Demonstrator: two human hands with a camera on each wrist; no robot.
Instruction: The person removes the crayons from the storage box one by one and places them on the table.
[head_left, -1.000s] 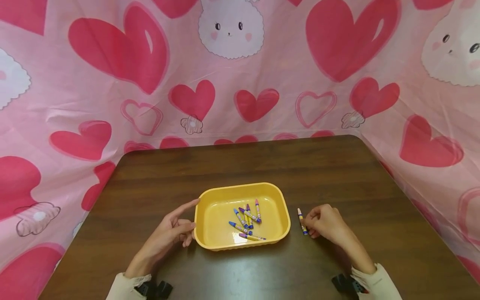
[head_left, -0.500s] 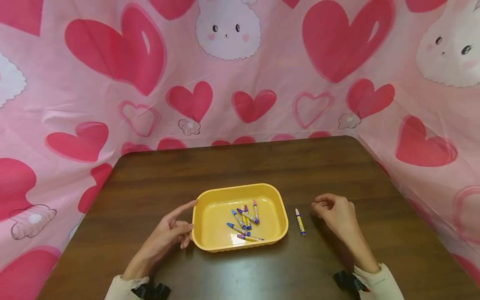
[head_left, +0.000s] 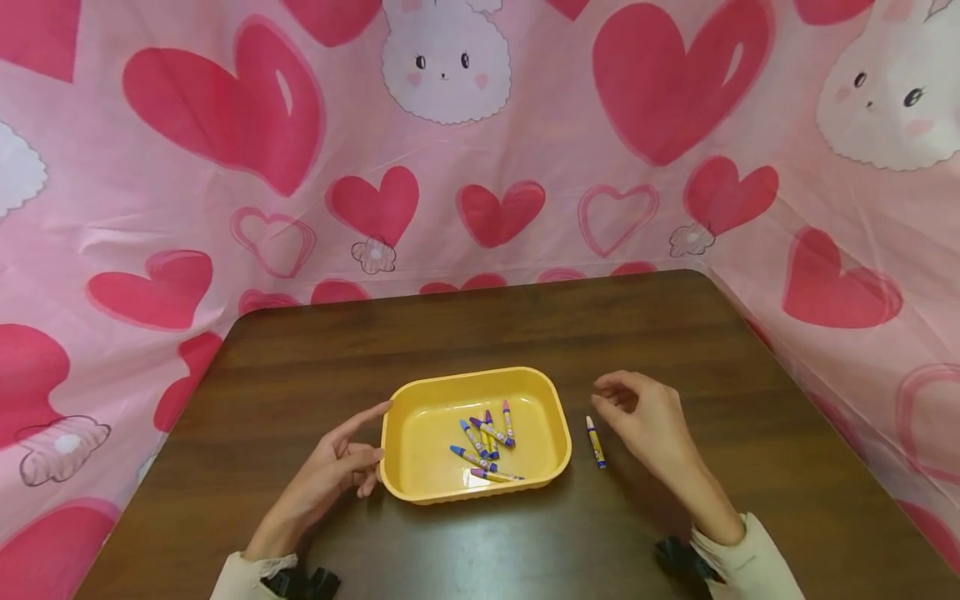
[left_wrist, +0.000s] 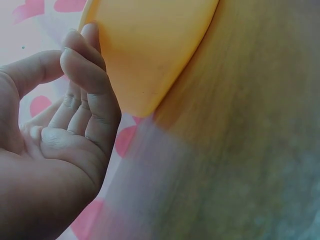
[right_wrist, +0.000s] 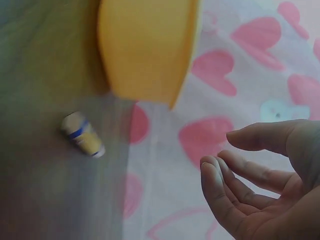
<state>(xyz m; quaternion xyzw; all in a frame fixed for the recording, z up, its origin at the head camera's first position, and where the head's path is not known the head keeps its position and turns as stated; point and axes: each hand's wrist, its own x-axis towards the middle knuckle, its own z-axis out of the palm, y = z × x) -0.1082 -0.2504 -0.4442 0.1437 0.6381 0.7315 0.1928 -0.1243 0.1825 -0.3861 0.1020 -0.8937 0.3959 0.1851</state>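
Observation:
A yellow tray (head_left: 420,493) stands on the table with several crayons (head_left: 472,458) lying loose inside it, blue, purple and pink ones among them. My left hand (head_left: 327,475) is at the tray's left side, its forefinger and thumb touching the rim. To the right of the tray a single crayon (head_left: 596,442) with a pale tip and a yellow and blue wrapper lies on the table. My right hand (head_left: 651,421) hovers just right of this crayon, fingers loosely bent and apart from the thumb, holding nothing. In the right wrist view the crayon (right_wrist: 84,135) lies clear of the fingertips.
The dark wooden table (head_left: 337,342) has its far edge against a pink cloth (head_left: 435,150) printed with hearts and rabbits. The cloth also runs along both sides. A black wrist camera (head_left: 303,582) sits at the left cuff.
My right hand left the pale-tipped crayon on the table, drew back to the right, then came back above and beside it. My left hand has stayed at the tray's rim.

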